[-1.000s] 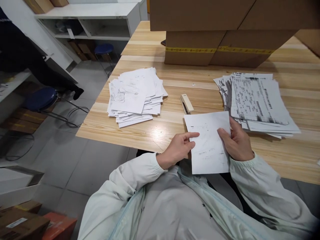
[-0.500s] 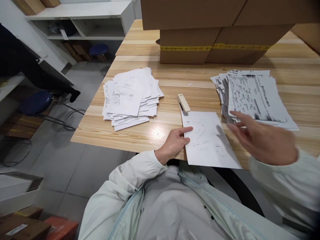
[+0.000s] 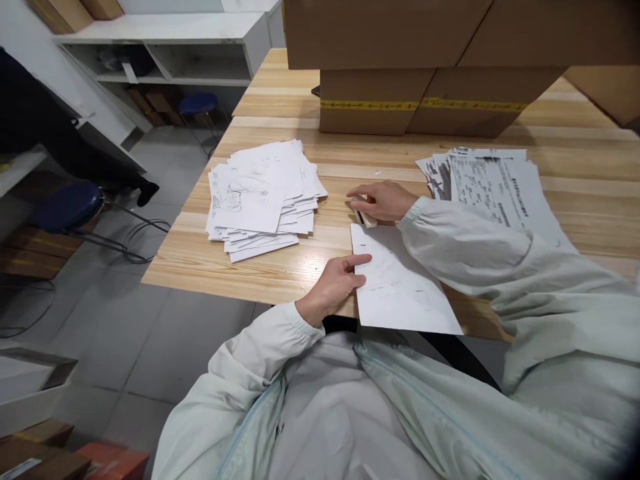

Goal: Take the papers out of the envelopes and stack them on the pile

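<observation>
At the near edge of the tabletop (image 3: 180, 267), a marked paper sheet (image 3: 395, 297) is pinched at its left side by the left hand (image 3: 331, 288), and a cream stapler (image 3: 369, 220) is gripped by the right hand (image 3: 389, 200) — the sheet might be skewed if dragged by the right sleeve (image 3: 465, 233).

Pale mint jacket (image 3: 565, 333), gathered cuffs (image 3: 302, 323), grey shirt (image 3: 325, 407)

A workroom or office: papers (image 3: 250, 193), a stapler (image 3: 368, 220) and cardboard boxes (image 3: 370, 120) on the worktop (image 3: 187, 267), stools (image 3: 67, 205) and shelves (image 3: 185, 28) left of it.
</observation>
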`<state>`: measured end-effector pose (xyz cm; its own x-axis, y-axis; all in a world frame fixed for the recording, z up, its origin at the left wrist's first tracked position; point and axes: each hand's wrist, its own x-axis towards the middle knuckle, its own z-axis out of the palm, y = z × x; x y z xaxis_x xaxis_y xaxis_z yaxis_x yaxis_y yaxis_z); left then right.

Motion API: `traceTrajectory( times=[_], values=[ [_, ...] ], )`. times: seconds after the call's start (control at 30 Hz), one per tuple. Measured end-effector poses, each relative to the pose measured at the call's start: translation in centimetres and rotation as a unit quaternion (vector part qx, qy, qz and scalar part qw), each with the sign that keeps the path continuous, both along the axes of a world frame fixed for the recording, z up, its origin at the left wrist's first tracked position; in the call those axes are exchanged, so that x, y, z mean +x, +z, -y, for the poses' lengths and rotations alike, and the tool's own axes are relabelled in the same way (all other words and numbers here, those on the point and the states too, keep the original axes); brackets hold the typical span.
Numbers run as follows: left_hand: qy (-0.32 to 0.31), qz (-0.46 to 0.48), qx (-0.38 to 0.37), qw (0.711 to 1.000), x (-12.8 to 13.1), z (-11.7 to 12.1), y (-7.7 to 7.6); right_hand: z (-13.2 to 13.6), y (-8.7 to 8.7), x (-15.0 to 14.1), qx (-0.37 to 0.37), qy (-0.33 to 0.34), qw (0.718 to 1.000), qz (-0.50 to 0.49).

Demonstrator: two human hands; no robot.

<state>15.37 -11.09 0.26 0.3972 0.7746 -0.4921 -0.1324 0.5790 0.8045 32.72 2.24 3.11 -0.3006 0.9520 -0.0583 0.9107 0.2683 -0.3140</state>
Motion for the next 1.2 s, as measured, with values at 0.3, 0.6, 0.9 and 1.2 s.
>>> traceTrajectory(
  times=[0.3, 0.6, 0.9, 1.2],
  values=[
    [0.001, -0.022, -0.003, 1.000, -3.0, 0.9, 0.7, 1.7, -0.7, -3.9, 0.032, -0.029, 0.999, -0.006],
    [-0.011, -0.025, -0.008, 1.000, -3.2, 0.6, 0.9, 0.2, -0.8, -6.9, 0.195, -0.052, 0.979, 0.034],
    [-0.008, -0.008, -0.025, 1.000, -3.2, 0.1, 0.9, -0.5, -4.1, -8.4, 0.231, 0.023, 0.972, 0.043],
    [-0.007, -0.053, 0.015, 0.998, -6.5, 3.3, 1.6, 2.5, 1.8, -4.1, 0.283, -0.032, 0.946, -0.155]
  ],
)
